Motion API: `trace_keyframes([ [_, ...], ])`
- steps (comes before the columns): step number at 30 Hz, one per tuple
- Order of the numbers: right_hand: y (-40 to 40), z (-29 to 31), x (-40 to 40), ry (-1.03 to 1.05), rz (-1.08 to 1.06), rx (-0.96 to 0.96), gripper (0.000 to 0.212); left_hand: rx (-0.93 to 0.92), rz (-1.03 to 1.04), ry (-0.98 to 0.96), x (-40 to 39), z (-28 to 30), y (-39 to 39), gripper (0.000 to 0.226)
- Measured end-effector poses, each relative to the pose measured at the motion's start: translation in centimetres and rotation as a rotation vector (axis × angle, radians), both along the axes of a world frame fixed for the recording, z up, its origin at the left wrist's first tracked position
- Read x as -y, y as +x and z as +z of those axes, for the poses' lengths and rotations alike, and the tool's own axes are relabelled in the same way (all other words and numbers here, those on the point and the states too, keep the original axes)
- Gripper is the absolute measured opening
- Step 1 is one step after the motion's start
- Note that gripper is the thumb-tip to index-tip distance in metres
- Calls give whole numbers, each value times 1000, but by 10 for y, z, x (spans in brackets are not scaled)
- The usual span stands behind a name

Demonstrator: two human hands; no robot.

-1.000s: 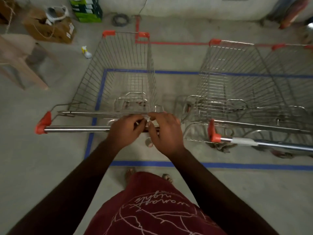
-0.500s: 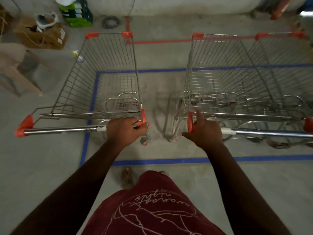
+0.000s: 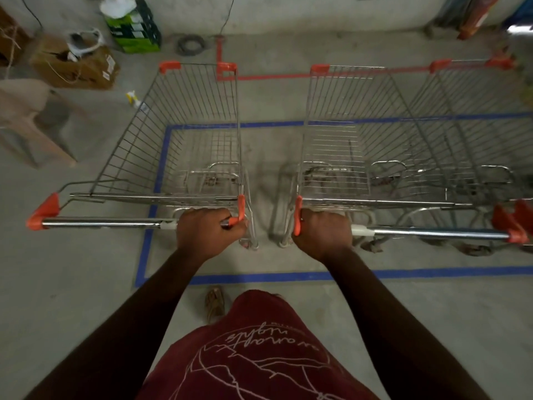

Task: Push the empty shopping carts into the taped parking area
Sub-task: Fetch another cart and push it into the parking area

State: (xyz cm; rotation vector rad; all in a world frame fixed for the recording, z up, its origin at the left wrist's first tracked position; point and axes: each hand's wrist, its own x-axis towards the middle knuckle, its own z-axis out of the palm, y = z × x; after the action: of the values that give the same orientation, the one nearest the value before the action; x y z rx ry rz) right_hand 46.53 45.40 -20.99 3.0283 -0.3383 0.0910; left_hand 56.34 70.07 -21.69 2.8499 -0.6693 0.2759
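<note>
Steel handlebars are where you hold: your left hand and right hand wrap the inner ends of the left cart and right cart, rigid, light, free-rolling, straddling the blue tape on the floor's far side.

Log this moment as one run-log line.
left hand: grips left wire shopping cart handle | right hand: grips right wire shopping cart handle | blue floor tape rectangle: left cart straddles its left edge

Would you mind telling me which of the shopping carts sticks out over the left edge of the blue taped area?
The left cart, gripped by the left hand: its basket overhangs the blue tape, while the other carts sit inside.
</note>
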Motion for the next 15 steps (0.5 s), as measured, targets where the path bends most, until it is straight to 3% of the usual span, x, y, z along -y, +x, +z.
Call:
trace_keyframes([
  [5,-8,-9,-18,0,180,71,54,0,-16,-2,-1,0,-4,59],
  [11,4,-5,-52,54,169,144,19,-40,-95,-47,-7,1,-6,61],
  [15,19,-1,-75,95,120,119,30,-93,-173,-95,-13,6,-5,51],
])
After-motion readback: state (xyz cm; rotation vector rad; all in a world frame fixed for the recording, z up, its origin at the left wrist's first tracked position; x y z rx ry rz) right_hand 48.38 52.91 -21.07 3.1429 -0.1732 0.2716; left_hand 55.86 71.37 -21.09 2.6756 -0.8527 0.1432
